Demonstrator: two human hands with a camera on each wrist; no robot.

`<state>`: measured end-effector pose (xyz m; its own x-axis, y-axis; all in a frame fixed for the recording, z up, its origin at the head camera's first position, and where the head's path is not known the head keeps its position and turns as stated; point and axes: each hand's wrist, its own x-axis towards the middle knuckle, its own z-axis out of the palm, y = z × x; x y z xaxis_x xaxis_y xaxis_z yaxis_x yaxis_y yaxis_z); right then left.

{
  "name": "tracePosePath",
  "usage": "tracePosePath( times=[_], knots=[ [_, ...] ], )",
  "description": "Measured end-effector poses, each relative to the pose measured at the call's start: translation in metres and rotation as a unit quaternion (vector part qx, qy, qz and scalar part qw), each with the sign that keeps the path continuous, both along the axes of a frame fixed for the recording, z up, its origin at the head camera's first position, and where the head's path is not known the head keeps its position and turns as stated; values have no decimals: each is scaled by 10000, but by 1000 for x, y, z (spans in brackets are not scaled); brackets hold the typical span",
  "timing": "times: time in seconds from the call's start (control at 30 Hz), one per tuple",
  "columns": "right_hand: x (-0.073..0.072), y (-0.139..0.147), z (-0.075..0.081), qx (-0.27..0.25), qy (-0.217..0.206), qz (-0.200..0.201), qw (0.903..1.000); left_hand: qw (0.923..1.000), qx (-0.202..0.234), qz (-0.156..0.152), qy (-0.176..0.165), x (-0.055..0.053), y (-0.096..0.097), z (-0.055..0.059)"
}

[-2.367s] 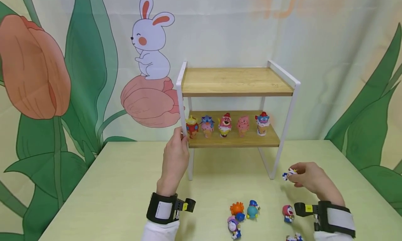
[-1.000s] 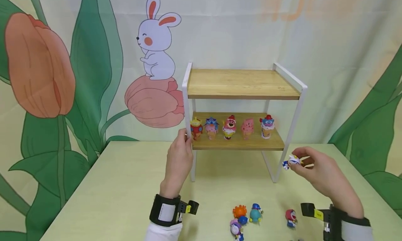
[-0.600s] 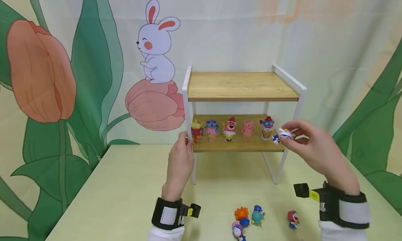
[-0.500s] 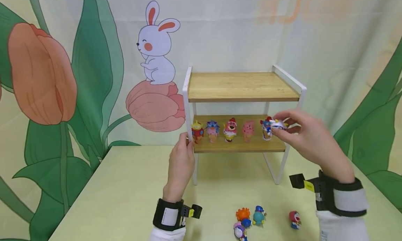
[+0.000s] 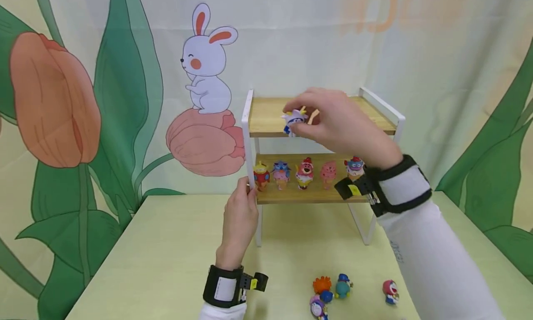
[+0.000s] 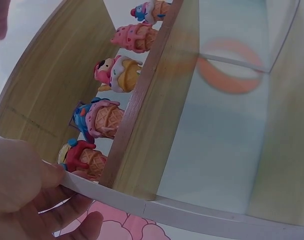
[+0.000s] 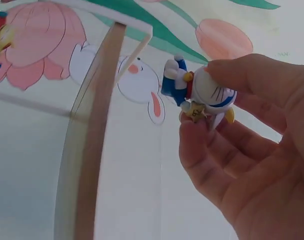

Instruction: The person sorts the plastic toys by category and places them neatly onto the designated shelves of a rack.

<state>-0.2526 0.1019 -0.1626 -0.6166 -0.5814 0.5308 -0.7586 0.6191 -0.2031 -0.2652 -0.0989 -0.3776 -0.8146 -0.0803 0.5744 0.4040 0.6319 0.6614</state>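
My left hand grips the white left post of a two-tier wooden shelf. In the left wrist view its thumb and fingers wrap around that white frame. My right hand pinches a small white and blue cat-like figurine with yellow horns, upright in front of the upper board. The right wrist view shows the figurine by its head between thumb and fingertips, a yellow star on its chest. On the lower board stands a row of ice-cream-cone figurines; my right wrist strap partly covers the rightmost one.
On the table at the front lie an orange-and-blue figurine, a purple one and a teal one. Apart to the right is a red-hooded figurine. A printed curtain hangs behind the shelf.
My right hand has carried the white and blue figurine from low on the right up and leftward to the upper board, and turned it upright. The left hand keeps its grip on the post.
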Motion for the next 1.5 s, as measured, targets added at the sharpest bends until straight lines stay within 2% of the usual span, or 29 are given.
tracePosePath(
  times=[0.13,0.27,0.37,0.47,0.57,0.77,1.0,1.27,1.4,1.5],
  knots=[
    [-17,-21,14,183,-483,-72,9986,10000,15,-27,-32,1,1,-2],
    [-39,-39,15,283,-884,-134,9956,10000,14,-14,-42,3,1,-5],
    [-51,-52,13,361,-969,-56,9946,10000,33,45,-19,5,-2,-6],
    [-59,-63,13,484,-883,-72,9949,9999,50,83,74,5,-3,-6],
    [-63,-69,14,547,-858,-269,9944,9999,51,36,151,3,-2,-5],
    [-68,-73,16,539,-1104,-724,9898,9999,29,16,117,3,3,-2],
    [-73,-73,22,297,-1458,-612,9870,9999,74,39,142,2,0,3],
    [-76,-71,23,-148,-2059,-466,9774,9999,6,71,85,0,-4,3],
    [-77,-68,20,-373,-2238,-479,9727,9999,13,58,93,-2,-3,2],
    [-77,-62,15,-377,-2439,-596,9672,10000,16,22,-27,-2,3,-3]
  ],
)
